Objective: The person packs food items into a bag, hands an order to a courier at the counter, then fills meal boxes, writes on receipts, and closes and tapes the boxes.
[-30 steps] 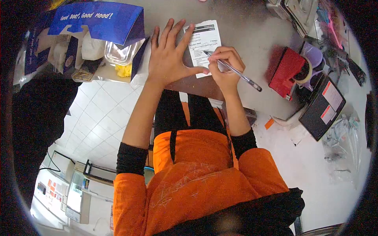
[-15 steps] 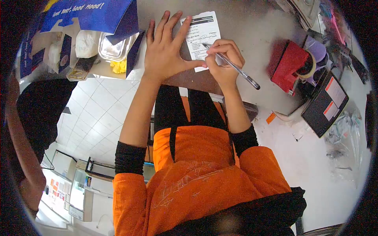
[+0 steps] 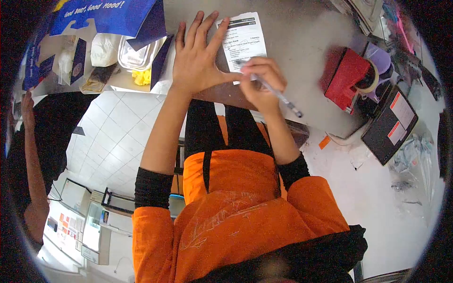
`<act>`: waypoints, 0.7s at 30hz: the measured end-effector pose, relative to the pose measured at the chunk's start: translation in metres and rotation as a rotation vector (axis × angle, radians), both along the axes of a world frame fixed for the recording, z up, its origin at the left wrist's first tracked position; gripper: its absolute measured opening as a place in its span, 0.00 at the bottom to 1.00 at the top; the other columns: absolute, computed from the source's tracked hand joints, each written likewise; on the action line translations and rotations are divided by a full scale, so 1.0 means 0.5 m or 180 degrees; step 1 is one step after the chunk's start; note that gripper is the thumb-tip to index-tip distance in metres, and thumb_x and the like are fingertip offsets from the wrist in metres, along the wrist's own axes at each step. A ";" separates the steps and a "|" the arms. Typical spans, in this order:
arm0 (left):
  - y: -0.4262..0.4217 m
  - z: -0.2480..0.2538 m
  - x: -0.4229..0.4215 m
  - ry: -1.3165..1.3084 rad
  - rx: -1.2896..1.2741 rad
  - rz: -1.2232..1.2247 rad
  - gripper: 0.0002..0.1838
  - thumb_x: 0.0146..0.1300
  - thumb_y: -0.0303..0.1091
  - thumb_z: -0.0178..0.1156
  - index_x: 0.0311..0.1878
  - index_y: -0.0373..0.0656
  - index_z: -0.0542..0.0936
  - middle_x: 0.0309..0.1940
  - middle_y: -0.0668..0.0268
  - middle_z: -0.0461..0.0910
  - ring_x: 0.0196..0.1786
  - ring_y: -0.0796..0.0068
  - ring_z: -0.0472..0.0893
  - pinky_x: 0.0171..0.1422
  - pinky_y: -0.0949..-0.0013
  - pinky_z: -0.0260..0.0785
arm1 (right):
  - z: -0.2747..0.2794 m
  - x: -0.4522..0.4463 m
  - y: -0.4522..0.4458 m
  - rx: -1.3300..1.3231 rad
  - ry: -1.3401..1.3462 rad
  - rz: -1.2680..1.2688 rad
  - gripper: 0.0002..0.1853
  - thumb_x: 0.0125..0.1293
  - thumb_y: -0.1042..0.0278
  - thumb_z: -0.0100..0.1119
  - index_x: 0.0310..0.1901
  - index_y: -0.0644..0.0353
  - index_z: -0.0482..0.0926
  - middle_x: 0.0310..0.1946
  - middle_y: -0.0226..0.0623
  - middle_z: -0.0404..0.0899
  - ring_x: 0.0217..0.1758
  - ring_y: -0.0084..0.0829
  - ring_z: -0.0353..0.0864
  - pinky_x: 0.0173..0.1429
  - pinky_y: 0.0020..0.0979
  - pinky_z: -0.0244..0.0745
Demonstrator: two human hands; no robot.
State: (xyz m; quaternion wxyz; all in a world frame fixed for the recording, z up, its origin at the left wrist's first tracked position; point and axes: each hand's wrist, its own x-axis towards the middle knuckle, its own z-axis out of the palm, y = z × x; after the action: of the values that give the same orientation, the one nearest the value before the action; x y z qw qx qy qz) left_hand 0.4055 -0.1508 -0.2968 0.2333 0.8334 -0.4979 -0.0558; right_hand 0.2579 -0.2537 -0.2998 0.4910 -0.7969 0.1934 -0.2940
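Observation:
A printed receipt (image 3: 243, 35) lies on the grey table, with circled pen marks among its lines. My left hand (image 3: 198, 59) is spread flat, its index finger and thumb reaching over the receipt's left edge. A pen (image 3: 278, 95) is gripped in my right hand (image 3: 263, 84), its tip over the lower part of the receipt. This hand is slightly blurred. The two hands almost meet at my left thumb; whether they touch I cannot tell.
Blue printed boxes (image 3: 106, 19) stand at the left, holding a clear-lidded container (image 3: 137, 54), a white wrapped item (image 3: 104, 49) and something yellow (image 3: 141, 77). A red tape dispenser (image 3: 347, 78) and a black device (image 3: 389, 123) sit at the right. Another person's arm (image 3: 35, 160) is at the far left.
My right hand with the pen has moved slightly left and down across the receipt. My left hand stays nearly in place. The other person's hand has come up to the boxes.

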 end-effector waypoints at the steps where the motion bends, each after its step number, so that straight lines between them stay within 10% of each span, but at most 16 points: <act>1: 0.002 -0.004 -0.002 -0.0051 0.0050 -0.0016 0.61 0.31 0.74 0.66 0.71 0.56 0.62 0.68 0.63 0.62 0.73 0.57 0.56 0.74 0.40 0.42 | 0.002 -0.001 0.007 -0.0010 0.0052 0.0179 0.08 0.48 0.84 0.63 0.31 0.63 0.78 0.34 0.40 0.81 0.36 0.29 0.83 0.41 0.26 0.78; 21: 0.002 0.002 -0.005 -0.0035 0.0020 -0.0078 0.64 0.30 0.78 0.64 0.72 0.54 0.59 0.69 0.60 0.60 0.73 0.52 0.56 0.72 0.40 0.45 | 0.000 -0.024 0.004 -0.0066 0.0146 -0.0478 0.09 0.48 0.86 0.63 0.32 0.64 0.77 0.35 0.41 0.79 0.36 0.30 0.81 0.41 0.27 0.76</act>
State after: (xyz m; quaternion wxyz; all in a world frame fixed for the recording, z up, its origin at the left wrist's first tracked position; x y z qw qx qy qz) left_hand 0.4031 -0.1499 -0.2960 0.2272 0.8283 -0.5092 -0.0556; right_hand 0.2457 -0.2519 -0.2998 0.4547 -0.7918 0.2608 -0.3136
